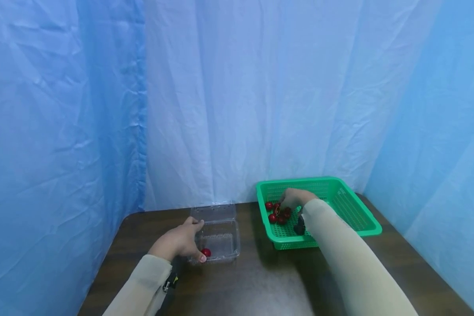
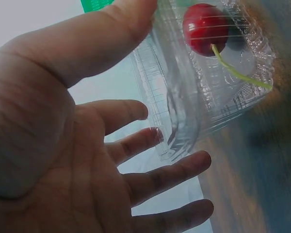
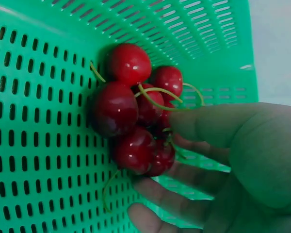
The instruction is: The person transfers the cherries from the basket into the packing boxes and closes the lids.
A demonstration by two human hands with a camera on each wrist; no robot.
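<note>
A clear plastic clamshell box [image 1: 220, 240] stands with its lid folded back, and a single red cherry [image 2: 206, 29] with a green stem lies inside. My left hand [image 1: 181, 240] is at the box's left side, thumb at the near corner and fingers spread loosely along the wall. Over in the green basket [image 1: 320, 242], several dark red cherries [image 3: 115, 109] with stems are bunched against the left part. Reaching in, my right hand [image 1: 297, 198] has its thumb tip at the bunch, with the other fingers extended beside and under it.
Both containers rest on a dark wooden table [image 1: 256, 281], the basket right of the box. Blue curtains [image 1: 237, 101] hang behind the table and along both sides. The basket's raised rim [image 1: 367, 215] surrounds the right hand's working space.
</note>
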